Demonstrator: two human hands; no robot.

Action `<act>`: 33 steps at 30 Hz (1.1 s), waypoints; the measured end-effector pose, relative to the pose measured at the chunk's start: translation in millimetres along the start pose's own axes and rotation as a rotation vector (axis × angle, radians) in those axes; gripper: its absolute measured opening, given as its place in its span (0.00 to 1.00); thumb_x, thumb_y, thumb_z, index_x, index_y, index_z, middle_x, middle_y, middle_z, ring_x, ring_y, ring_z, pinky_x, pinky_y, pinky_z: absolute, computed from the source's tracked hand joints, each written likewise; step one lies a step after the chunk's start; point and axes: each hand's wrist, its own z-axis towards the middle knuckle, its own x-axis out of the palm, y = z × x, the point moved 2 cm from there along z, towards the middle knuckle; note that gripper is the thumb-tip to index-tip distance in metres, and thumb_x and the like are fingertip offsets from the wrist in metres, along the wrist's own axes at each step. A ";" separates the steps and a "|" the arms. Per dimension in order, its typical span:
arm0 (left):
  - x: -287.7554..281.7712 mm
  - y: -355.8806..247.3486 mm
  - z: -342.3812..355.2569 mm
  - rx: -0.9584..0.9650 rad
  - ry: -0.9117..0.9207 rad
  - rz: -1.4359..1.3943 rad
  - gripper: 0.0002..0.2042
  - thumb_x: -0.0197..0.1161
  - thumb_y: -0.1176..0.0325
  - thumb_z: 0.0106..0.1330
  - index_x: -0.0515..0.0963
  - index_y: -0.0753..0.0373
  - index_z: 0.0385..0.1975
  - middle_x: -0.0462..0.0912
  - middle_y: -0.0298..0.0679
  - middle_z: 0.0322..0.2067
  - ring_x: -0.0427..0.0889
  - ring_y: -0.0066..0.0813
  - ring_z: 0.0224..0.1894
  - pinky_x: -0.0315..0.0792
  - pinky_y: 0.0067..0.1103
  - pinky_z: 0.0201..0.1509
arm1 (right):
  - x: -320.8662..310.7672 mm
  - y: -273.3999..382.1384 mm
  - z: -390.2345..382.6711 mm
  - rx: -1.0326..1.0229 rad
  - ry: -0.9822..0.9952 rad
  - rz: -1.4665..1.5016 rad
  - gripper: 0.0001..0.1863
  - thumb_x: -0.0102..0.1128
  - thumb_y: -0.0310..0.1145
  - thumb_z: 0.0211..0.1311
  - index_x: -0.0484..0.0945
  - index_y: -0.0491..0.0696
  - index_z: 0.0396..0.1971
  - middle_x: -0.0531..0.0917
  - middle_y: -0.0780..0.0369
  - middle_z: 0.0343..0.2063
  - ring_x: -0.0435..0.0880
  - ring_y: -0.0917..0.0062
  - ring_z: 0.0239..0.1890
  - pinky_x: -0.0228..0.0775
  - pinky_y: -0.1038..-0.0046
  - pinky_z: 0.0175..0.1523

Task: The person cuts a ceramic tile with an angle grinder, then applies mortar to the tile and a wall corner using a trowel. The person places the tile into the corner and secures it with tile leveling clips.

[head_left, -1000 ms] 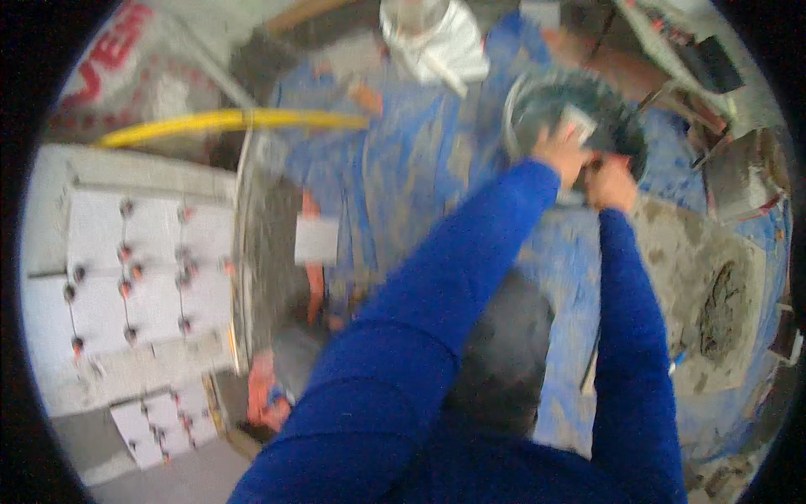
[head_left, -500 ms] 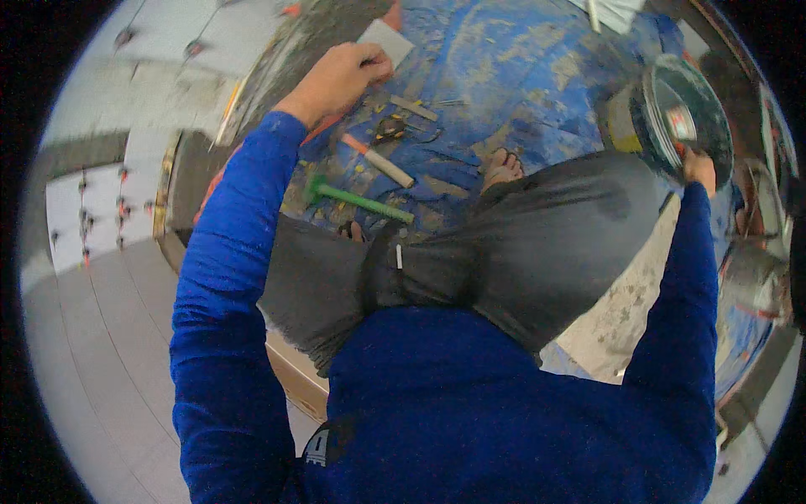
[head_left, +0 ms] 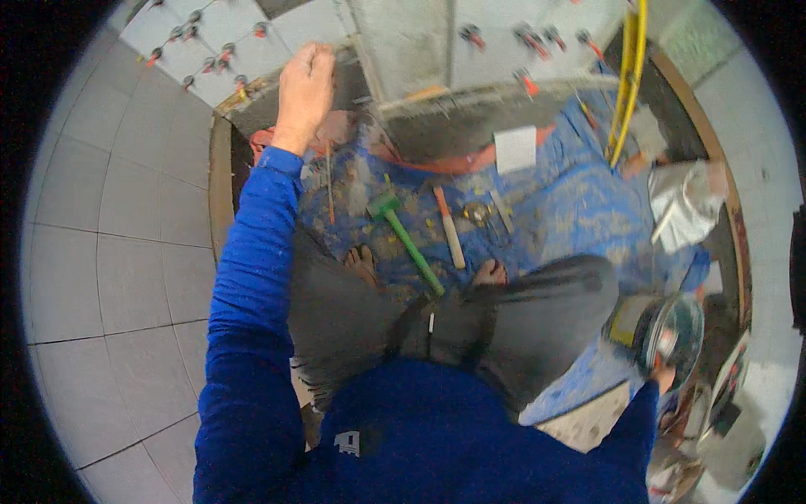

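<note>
Left hand (head_left: 306,84) is reaching to the tiled ledge at eleven o'clock, right hand (head_left: 665,378) is gripping a round bucket (head_left: 672,336) at four o'clock.
Fingers are curling closed at the tile edge; whether they are pinching anything, I cannot tell. Judging by the reach, keeping the glossy, mortar-smeared bucket level matters, clear of the green-handled mallet (head_left: 405,235) on the blue tarp (head_left: 571,202).

Bright blue long sleeves (head_left: 252,277), dark grey trousers (head_left: 520,328), bare feet (head_left: 363,262)
</note>
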 end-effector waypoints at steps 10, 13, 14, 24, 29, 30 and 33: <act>-5.5 182.1 17.3 -0.496 -0.234 -0.382 0.12 0.63 0.65 0.66 0.78 0.67 0.26 0.77 0.32 0.21 0.76 0.23 0.24 0.71 0.25 0.31 | -109.9 374.5 -91.4 -0.454 -0.330 0.798 0.21 0.59 0.32 0.71 0.77 0.41 0.60 0.83 0.52 0.56 0.84 0.64 0.55 0.75 0.65 0.59; 12.5 179.9 32.5 -0.287 -0.239 -0.309 0.10 0.67 0.67 0.66 0.80 0.68 0.31 0.81 0.35 0.23 0.79 0.24 0.27 0.73 0.22 0.33 | -152.7 514.1 -147.4 -0.889 -0.427 0.705 0.17 0.60 0.25 0.69 0.79 0.40 0.57 0.84 0.54 0.50 0.83 0.65 0.50 0.73 0.65 0.59; 13.1 174.5 38.2 -0.129 -0.358 -0.127 0.09 0.69 0.69 0.65 0.82 0.69 0.33 0.85 0.39 0.26 0.81 0.23 0.28 0.74 0.21 0.34 | -158.2 550.7 -173.1 -0.964 -0.393 0.698 0.16 0.60 0.23 0.66 0.80 0.40 0.54 0.84 0.55 0.47 0.83 0.65 0.48 0.73 0.65 0.58; 57.5 193.1 75.8 -0.454 -0.227 -0.402 0.10 0.65 0.64 0.72 0.80 0.65 0.38 0.79 0.32 0.25 0.77 0.21 0.24 0.72 0.20 0.25 | -99.4 714.6 -346.2 -1.574 0.240 0.863 0.17 0.69 0.21 0.51 0.83 0.45 0.44 0.86 0.56 0.37 0.86 0.61 0.35 0.78 0.65 0.40; 68.0 204.6 89.4 -0.450 -0.166 -0.368 0.13 0.62 0.61 0.75 0.79 0.65 0.35 0.77 0.32 0.23 0.75 0.20 0.23 0.70 0.21 0.27 | -96.7 737.5 -345.6 -1.483 0.229 0.967 0.14 0.70 0.22 0.53 0.82 0.45 0.41 0.85 0.57 0.34 0.85 0.62 0.33 0.77 0.65 0.38; 68.0 203.9 90.5 -0.428 -0.145 -0.330 0.14 0.62 0.60 0.74 0.79 0.66 0.34 0.76 0.33 0.22 0.75 0.21 0.23 0.69 0.22 0.28 | -98.1 742.0 -346.6 -1.505 0.192 0.972 0.13 0.71 0.22 0.53 0.82 0.46 0.40 0.85 0.57 0.34 0.85 0.62 0.33 0.77 0.65 0.38; 64.0 201.5 93.7 -0.345 -0.120 -0.154 0.14 0.63 0.61 0.73 0.79 0.68 0.33 0.79 0.41 0.23 0.78 0.29 0.26 0.71 0.27 0.33 | -104.2 754.7 -350.4 -1.533 0.139 1.004 0.12 0.73 0.23 0.54 0.81 0.46 0.37 0.85 0.58 0.32 0.85 0.63 0.32 0.76 0.66 0.36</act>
